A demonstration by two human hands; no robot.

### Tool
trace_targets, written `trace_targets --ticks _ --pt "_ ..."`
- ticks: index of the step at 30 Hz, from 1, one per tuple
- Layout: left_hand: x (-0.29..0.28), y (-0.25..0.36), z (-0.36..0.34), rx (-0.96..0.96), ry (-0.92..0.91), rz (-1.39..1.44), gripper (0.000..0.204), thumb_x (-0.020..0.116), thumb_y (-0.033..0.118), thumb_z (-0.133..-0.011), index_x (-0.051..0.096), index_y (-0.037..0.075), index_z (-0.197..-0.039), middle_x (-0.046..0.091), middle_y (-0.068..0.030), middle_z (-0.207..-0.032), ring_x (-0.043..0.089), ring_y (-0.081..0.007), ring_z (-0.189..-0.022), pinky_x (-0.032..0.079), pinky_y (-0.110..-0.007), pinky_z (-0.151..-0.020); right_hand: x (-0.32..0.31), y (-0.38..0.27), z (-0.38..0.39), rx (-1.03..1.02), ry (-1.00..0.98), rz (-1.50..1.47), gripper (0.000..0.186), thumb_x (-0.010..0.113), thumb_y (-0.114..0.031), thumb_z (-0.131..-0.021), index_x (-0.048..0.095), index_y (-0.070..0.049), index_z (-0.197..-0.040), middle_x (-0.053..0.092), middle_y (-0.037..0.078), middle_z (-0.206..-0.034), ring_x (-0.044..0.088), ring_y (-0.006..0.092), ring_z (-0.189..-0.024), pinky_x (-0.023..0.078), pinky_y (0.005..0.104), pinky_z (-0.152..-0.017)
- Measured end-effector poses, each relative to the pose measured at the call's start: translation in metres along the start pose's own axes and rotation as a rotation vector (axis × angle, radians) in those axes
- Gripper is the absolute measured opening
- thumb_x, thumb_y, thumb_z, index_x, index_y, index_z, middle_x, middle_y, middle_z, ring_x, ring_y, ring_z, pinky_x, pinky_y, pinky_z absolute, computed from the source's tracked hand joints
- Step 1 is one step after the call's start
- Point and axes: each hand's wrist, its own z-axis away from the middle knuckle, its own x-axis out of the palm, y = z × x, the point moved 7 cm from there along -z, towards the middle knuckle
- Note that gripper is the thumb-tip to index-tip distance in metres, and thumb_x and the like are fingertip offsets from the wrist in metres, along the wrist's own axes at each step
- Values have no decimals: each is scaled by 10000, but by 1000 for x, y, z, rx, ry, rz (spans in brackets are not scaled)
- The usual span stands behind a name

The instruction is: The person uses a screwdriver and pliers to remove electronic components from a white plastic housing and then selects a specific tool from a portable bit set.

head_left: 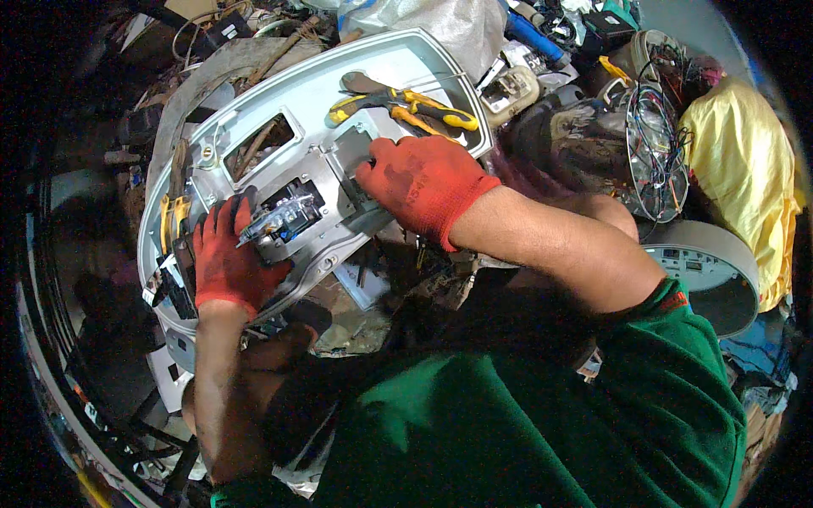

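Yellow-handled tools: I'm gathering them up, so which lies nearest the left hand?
The yellow-handled tool at the left end of the white housing; the other tools lie clustered beyond the right hand.

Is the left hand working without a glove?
No, the left hand wears a red glove, like the right hand.

Bright light falls on a littered floor (351, 336) and yellow sack (735, 161)

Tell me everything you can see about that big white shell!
The white shell is shallow, with a raised rim and a rectangular opening. It looks like plastic. A silvery plate sits inside. The shell lies slantwise, open side up, holding yellow-handled tools. The left hand is over its left part; the right hand seems to touch the plate.
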Motion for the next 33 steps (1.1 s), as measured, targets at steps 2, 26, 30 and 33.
trace_targets --ticks 2,26,30,33 --pt "-1 0 0 -15 -8 2 1073 870 398 -595 350 79 -1478 423 -169 -1451 364 -368 -1370 250 -498 -1163 -1 0 1 18 8 -17 165 565 -149 -857 633 -99 -999 627 142 -959 688 315 -824 558 442 -657" --pt "-2 13 -2 88 13 -48 1103 857 469 -602 340 51 -1482 414 -199 -1436 377 -404 -1350 250 -523 -1151 9 10 3 39 108 28 152 579 -188 -868 641 -49 -871 642 149 -787 673 327 -657 519 462 -529" --pt "-2 -12 16 6 37 81 1024 840 497 -626 408 85 -1459 445 -164 -1453 392 -353 -1366 265 -508 -1156 -7 -11 1 -239 241 -37 164 560 -212 -904 630 -79 -968 651 151 -876 665 335 -763 529 467 -590" --pt "-10 -13 21 119 327 292 782 845 375 -610 586 127 -1304 494 -131 -1428 433 -336 -1335 320 -467 -1153 0 7 2 -242 136 -161 261 531 -282 -945 640 -68 -1047 663 202 -1029 637 401 -950 523 475 -825"
